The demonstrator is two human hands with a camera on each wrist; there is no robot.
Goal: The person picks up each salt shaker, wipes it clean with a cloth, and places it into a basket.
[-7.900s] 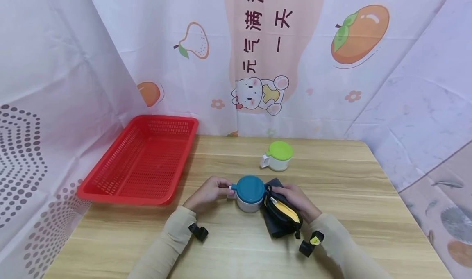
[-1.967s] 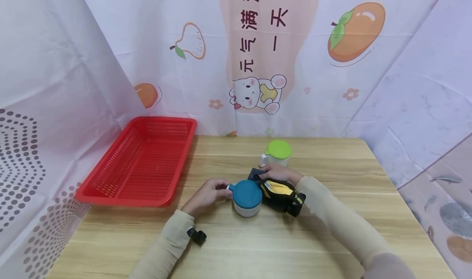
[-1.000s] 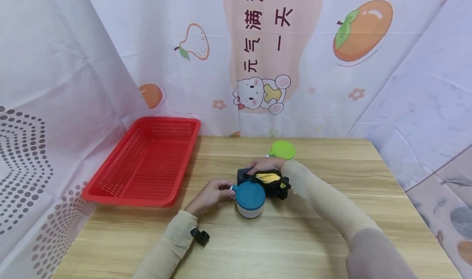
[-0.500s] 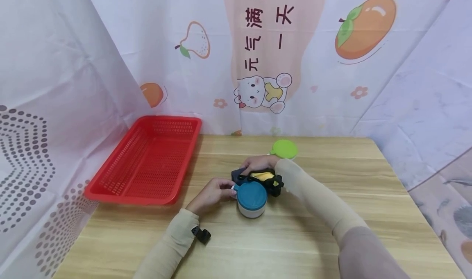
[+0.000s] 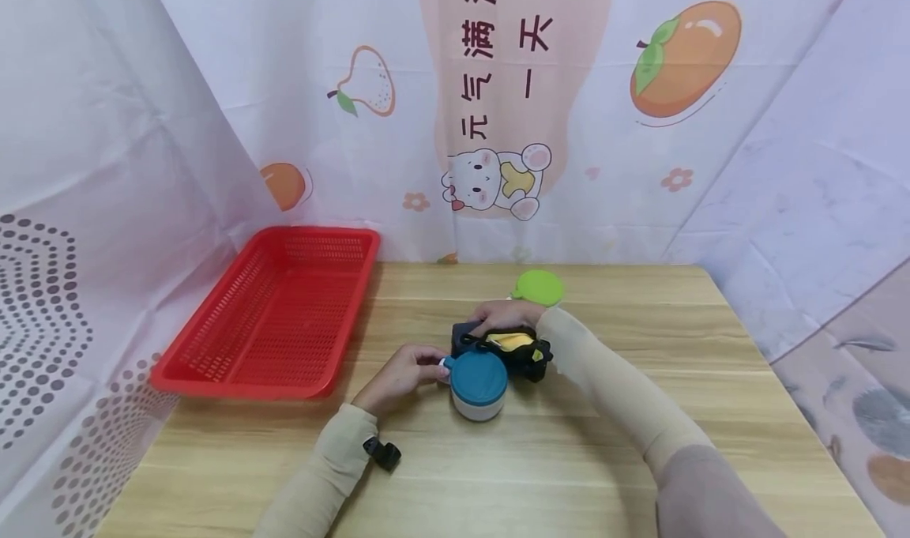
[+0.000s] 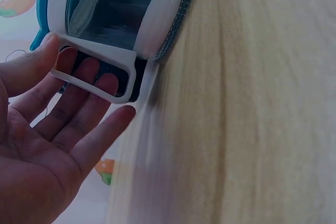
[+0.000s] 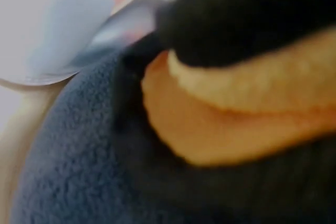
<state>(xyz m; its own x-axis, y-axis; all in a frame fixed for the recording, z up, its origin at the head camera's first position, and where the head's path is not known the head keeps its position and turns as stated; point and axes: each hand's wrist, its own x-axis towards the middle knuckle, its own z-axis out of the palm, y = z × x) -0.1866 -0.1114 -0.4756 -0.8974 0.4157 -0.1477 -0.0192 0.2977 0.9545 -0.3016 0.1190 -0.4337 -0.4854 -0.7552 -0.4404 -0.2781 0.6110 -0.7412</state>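
Observation:
A lidded jar with a blue lid (image 5: 479, 378) stands on the table. My left hand (image 5: 401, 376) holds it by its white handle (image 6: 123, 80), thumb on the frame and fingertips reaching through the opening. In the left wrist view its see-through body (image 6: 110, 14) shows. At the jar's far right side, my right hand (image 5: 506, 314) grips a black pouch (image 5: 524, 364) with yellow lining (image 5: 510, 340), together with a dark blue-grey cloth (image 5: 464, 335) lying close behind the jar. Most right fingertips are hidden. The right wrist view is filled by the pouch's yellow-orange inside (image 7: 210, 135) and fuzzy cloth (image 7: 73, 145).
Behind my right wrist stands a second jar with a lime-green lid (image 5: 539, 287), its body mostly covered. A red perforated basket (image 5: 327, 392) sits at the left. A printed curtain (image 5: 398, 167) hangs along the table's back edge.
My right hand has brought the pouch and cloth from the jar's right side round to its far side, turning them. Over the last half second they barely move. My left hand stays on the handle.

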